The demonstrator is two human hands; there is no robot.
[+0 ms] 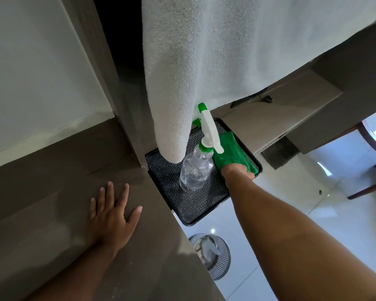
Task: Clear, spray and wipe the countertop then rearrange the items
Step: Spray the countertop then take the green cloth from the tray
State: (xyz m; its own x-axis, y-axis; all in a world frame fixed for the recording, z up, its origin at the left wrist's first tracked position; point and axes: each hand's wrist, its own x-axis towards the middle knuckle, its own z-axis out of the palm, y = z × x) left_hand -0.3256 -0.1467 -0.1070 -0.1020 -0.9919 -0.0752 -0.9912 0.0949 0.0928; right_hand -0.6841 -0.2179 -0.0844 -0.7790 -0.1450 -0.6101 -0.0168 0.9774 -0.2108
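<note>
Green cloth (234,153), clear bottle (194,170) with green-white sprayer, white towel (215,61), black dotted tray (182,198).

The left hand (111,216) lies flat, fingers spread, on the brown countertop (52,224). The right hand (237,170) grips a green cloth (232,152) over a black tray (191,203) that holds a clear spray bottle (195,168) with a white and green trigger. A white towel (215,61) hangs above the tray. A metal bin (213,255) stands on the glossy floor (291,192) below.

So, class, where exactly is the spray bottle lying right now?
The spray bottle lies on the black tray right of the countertop, beside the green cloth gripped by the right hand.
</note>
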